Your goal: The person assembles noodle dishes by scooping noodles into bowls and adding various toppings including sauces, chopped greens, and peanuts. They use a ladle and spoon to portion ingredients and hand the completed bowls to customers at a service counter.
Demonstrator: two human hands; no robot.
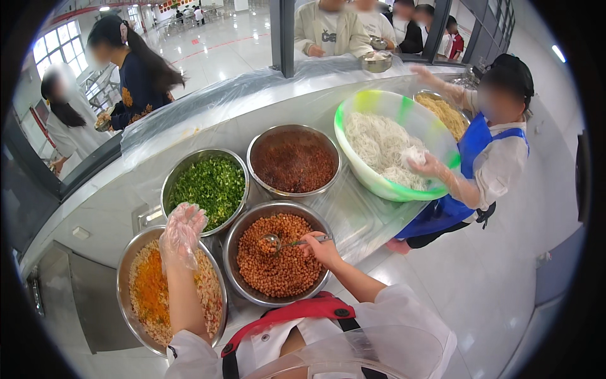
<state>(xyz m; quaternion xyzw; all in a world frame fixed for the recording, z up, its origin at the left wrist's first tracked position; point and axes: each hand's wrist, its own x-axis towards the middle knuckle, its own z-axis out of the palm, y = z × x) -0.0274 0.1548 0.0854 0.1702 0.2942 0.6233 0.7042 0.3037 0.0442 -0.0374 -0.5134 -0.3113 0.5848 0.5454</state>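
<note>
My right hand (320, 249) is closed round the handle of a metal ladle (271, 244). The ladle's round bowl rests among brown beans (278, 268) in a steel basin (232, 271) in front of me. In a clear plastic glove, my left hand (182, 235) hovers between two other basins, its fingers loosely bent and pointing away from me. I see nothing held in it. Just beyond its fingertips is a steel basin of chopped green herbs (209, 188). Below its wrist sits a wide basin of pale diced food (146, 284) with an orange patch on top.
A basin of dark red sauce (295, 161) stands behind the beans. Farther right, a co-worker in a blue apron (435, 211) handles white noodles (382, 142) in a large green-and-white tub (360, 174). Yellow noodles (442, 114) lie beyond. Several people wait past the plastic-covered counter (252, 95), one holding a metal bowl (377, 61).
</note>
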